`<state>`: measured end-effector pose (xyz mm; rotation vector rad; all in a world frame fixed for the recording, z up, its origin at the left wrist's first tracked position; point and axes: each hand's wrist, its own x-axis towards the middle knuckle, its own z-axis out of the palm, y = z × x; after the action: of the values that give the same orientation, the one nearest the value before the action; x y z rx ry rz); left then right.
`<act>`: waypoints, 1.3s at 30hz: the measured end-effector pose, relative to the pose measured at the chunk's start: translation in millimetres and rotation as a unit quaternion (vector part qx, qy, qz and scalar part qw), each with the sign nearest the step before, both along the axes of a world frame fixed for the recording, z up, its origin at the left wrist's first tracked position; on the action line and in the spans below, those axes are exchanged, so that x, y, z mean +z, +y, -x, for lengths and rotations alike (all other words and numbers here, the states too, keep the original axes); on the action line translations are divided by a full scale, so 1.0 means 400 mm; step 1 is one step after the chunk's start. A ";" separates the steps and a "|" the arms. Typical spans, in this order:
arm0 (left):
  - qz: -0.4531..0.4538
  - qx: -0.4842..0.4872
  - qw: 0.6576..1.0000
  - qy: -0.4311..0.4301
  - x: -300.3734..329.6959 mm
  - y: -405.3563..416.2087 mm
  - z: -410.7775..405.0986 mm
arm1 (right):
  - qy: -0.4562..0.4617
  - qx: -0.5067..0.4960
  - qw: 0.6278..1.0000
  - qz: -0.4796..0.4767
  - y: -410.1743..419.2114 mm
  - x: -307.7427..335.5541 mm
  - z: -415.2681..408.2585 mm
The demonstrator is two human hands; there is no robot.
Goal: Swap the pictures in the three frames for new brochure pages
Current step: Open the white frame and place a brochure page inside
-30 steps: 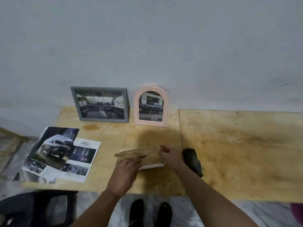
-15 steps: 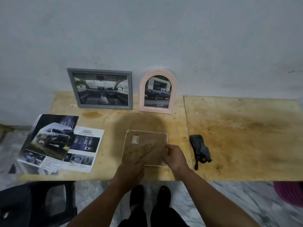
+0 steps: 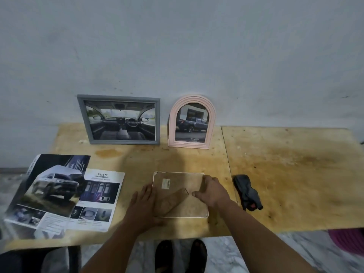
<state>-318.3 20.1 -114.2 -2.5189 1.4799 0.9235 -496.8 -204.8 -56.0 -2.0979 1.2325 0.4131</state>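
Note:
A white-rimmed frame (image 3: 178,177) lies face down on the wooden table (image 3: 285,174), its brown back and folded stand showing. My left hand (image 3: 144,206) rests flat against the frame's left edge with straight fingers. My right hand (image 3: 211,191) lies on the frame's right side, its thumb on the backing. A grey frame (image 3: 120,120) with a car-interior picture and a pink arched frame (image 3: 191,122) with a pickup picture lean on the wall. Brochure pages (image 3: 59,194) lie at the table's left.
A black tool with a red button (image 3: 248,192) lies on the table right of the frame. A seam (image 3: 226,154) splits the tabletop into two boards. My feet in dark shoes (image 3: 180,255) show below the front edge. Something pink (image 3: 348,241) sits on the floor at the right.
The frame was held tilted above the table a second ago; it now lies flat, face down. My left hand has slid off the backing to the frame's left edge.

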 end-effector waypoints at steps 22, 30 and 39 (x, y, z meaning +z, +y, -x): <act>0.150 0.013 0.988 0.026 -0.063 0.036 -0.016 | 0.001 -0.001 1.000 0.003 -0.030 -0.031 -0.053; 0.177 -0.004 0.984 0.025 -0.080 0.043 -0.020 | 0.010 0.005 1.000 0.011 -0.028 -0.024 -0.055; 0.168 0.008 0.985 0.048 -0.078 0.038 -0.022 | 0.018 0.003 1.000 0.020 -0.023 -0.014 -0.062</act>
<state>-309.5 35.2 -145.3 -2.7509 1.7824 0.8729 -472.1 -213.9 -61.7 -2.1380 1.2646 0.4346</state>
